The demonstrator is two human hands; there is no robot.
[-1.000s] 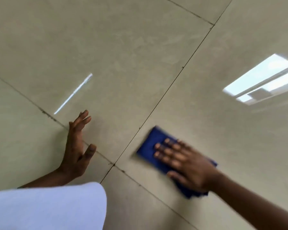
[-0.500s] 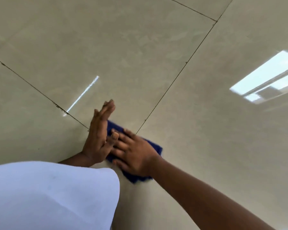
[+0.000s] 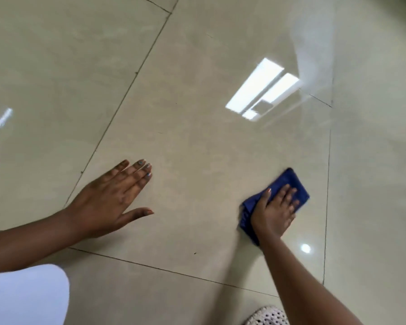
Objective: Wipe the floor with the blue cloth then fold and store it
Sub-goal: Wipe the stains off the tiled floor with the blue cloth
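Note:
The blue cloth (image 3: pixel 293 184) lies folded on the glossy beige tiled floor (image 3: pixel 197 137), right of centre. My right hand (image 3: pixel 274 212) presses flat on top of it, fingers spread, covering its middle; the cloth's far corner and near left edge stick out. My left hand (image 3: pixel 113 200) rests palm down on the bare tile well to the left of the cloth, fingers together and thumb out, holding nothing.
Dark grout lines cross the floor between large tiles. A bright window reflection (image 3: pixel 263 90) shines on the tile beyond the cloth. A white garment (image 3: pixel 26 296) fills the bottom left corner, and a white perforated shoe (image 3: pixel 267 316) shows at the bottom edge.
My right hand has slid the cloth from beside my left hand out to the right. The two hands, close together half a second ago, are now far apart. The view has shifted.

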